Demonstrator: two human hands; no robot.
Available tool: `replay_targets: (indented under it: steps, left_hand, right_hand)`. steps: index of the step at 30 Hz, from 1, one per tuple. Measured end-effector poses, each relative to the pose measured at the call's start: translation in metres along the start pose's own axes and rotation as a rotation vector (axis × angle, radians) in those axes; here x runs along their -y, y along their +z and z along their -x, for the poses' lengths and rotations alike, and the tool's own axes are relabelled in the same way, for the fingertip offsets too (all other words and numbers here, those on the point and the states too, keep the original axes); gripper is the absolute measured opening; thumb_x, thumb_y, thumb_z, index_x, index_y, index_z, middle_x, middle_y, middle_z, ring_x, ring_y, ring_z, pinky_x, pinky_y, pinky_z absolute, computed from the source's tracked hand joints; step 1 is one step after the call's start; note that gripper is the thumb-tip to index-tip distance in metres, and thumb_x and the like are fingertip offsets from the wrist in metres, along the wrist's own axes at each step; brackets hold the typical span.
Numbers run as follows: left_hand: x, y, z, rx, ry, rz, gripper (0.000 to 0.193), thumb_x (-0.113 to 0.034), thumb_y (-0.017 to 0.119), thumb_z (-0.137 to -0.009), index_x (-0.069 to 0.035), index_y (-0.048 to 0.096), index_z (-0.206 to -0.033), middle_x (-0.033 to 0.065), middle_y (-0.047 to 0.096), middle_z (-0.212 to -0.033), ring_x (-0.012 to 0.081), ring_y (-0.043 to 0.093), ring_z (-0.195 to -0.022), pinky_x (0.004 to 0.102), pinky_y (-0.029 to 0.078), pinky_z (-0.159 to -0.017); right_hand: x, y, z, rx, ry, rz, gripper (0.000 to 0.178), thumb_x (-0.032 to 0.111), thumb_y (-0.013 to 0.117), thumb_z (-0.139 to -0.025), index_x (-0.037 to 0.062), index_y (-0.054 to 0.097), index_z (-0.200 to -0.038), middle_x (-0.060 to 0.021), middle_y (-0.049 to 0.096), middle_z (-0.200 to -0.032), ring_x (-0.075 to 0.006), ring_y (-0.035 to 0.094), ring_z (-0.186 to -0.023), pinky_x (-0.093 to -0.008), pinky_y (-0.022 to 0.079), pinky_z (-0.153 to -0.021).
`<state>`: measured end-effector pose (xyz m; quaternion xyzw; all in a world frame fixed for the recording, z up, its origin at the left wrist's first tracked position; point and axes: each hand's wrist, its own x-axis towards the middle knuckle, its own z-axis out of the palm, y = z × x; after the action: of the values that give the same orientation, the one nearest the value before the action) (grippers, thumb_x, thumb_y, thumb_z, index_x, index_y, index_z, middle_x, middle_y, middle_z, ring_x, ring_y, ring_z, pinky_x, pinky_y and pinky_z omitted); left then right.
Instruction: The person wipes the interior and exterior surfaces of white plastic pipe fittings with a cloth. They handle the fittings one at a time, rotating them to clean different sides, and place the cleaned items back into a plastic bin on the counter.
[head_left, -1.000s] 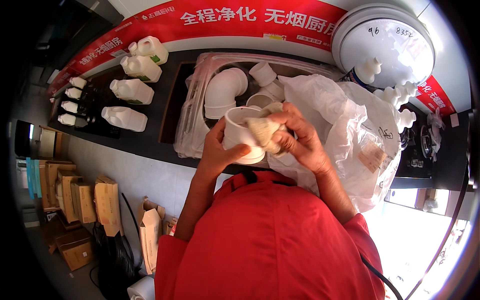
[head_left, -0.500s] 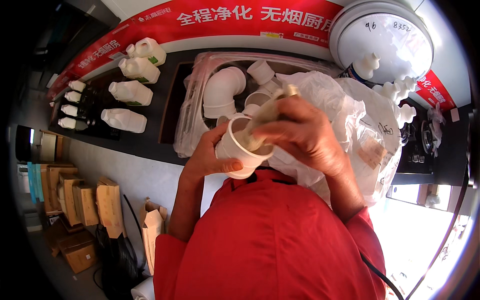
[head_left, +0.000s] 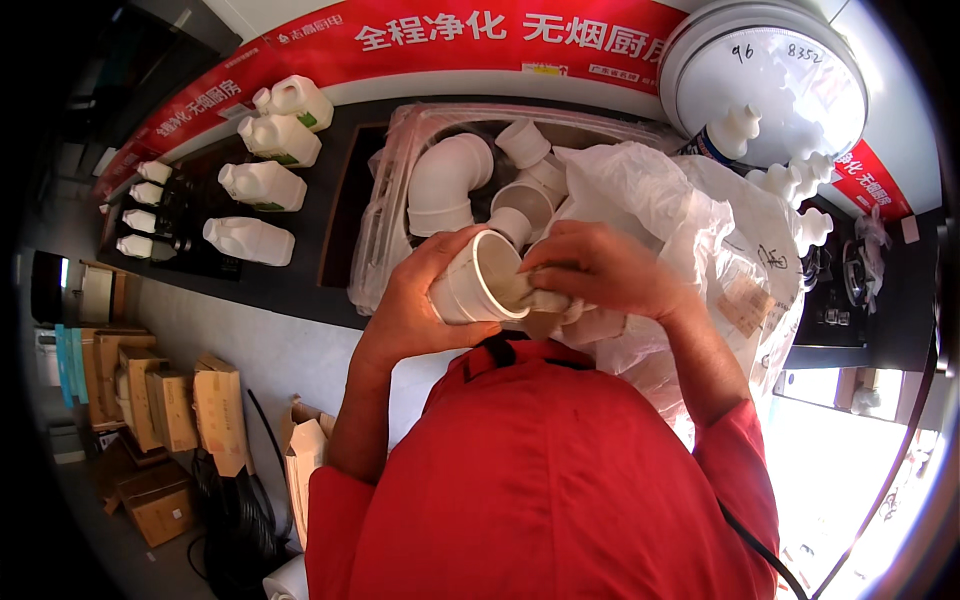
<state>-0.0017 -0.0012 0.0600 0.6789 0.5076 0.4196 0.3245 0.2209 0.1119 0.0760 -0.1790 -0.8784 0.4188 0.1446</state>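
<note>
My left hand (head_left: 405, 308) is wrapped round a white plastic pipe fitting (head_left: 458, 292), tilted so its wide mouth faces right. Bunched in the fingers of my right hand (head_left: 610, 268) is a beige cloth (head_left: 555, 312); part of it reaches into the fitting's mouth and part hangs below. Just beyond my hands, a white elbow pipe (head_left: 445, 185) and a few other white fittings (head_left: 535, 180) lie in a plastic-wrapped sink basin (head_left: 372, 235).
A large white plastic bag (head_left: 690, 230) lies right of the basin. White jugs (head_left: 250, 242) stand on the dark counter (head_left: 310, 130) at left. Smaller bottles (head_left: 785, 183) and a round white lid-like disc (head_left: 765, 90) are at back right. Cardboard boxes (head_left: 220, 410) sit on the floor.
My right hand has lowered and turned, drawing the cloth from above the fitting to its right side. The fitting has tipped and shifted slightly up and left.
</note>
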Motion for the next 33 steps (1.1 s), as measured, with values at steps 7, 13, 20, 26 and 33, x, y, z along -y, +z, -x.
replay_targets:
  steps: [7,13,20,26,33]
  left_hand:
    - [0.013,-0.008,0.009,-0.144,-0.062,0.354,0.080,-0.021,0.082,-0.061,-0.001,0.048,-0.131,0.0103,0.059,-0.119,0.0180,0.058,-0.108,0.0324,0.045,-0.093]
    - [0.013,-0.008,0.009,-0.056,-0.124,0.441,0.082,-0.020,0.083,-0.060,0.001,0.047,-0.132,0.0097,0.061,-0.115,0.0165,0.058,-0.105,0.0308,0.045,-0.093]
    - [0.014,0.000,0.006,0.089,-0.085,0.437,0.082,-0.024,0.087,-0.059,0.002,0.049,-0.128,0.0076,0.060,-0.114,0.0142,0.057,-0.105,0.0290,0.044,-0.091]
    - [0.007,-0.002,0.004,0.138,-0.217,0.605,0.089,-0.032,0.085,-0.058,0.004,0.048,-0.129,0.0079,0.059,-0.115,0.0160,0.056,-0.106,0.0300,0.043,-0.093]
    - [0.001,-0.001,0.002,0.141,-0.209,0.512,0.083,-0.027,0.082,-0.060,0.004,0.048,-0.129,0.0087,0.059,-0.114,0.0159,0.056,-0.105,0.0298,0.043,-0.092]
  right_hand:
    - [0.029,-0.034,0.010,-0.389,0.230,0.267,0.015,0.006,0.063,-0.082,0.0044,0.065,-0.097,-0.0094,0.060,-0.091,-0.0215,0.061,-0.082,-0.0295,0.048,-0.072]
    - [0.046,-0.037,0.007,-0.648,-0.054,-0.232,0.013,0.001,0.062,-0.087,0.0015,0.060,-0.100,-0.0040,0.059,-0.091,-0.0120,0.059,-0.082,-0.0239,0.048,-0.074]
    - [0.028,-0.001,-0.003,-0.455,-0.282,-0.429,0.024,-0.004,0.061,-0.081,0.0040,0.057,-0.104,-0.0045,0.056,-0.102,-0.0137,0.058,-0.091,-0.0270,0.049,-0.078]
    - [0.027,0.008,-0.003,-0.290,-0.351,0.041,0.031,-0.008,0.065,-0.070,0.0081,0.059,-0.096,-0.0056,0.062,-0.094,-0.0248,0.061,-0.088,-0.0319,0.052,-0.071]
    - [0.034,0.007,-0.008,-0.230,-0.426,0.411,0.019,0.008,0.064,-0.074,0.0079,0.060,-0.093,-0.0066,0.064,-0.090,-0.0263,0.061,-0.087,-0.0342,0.052,-0.075]
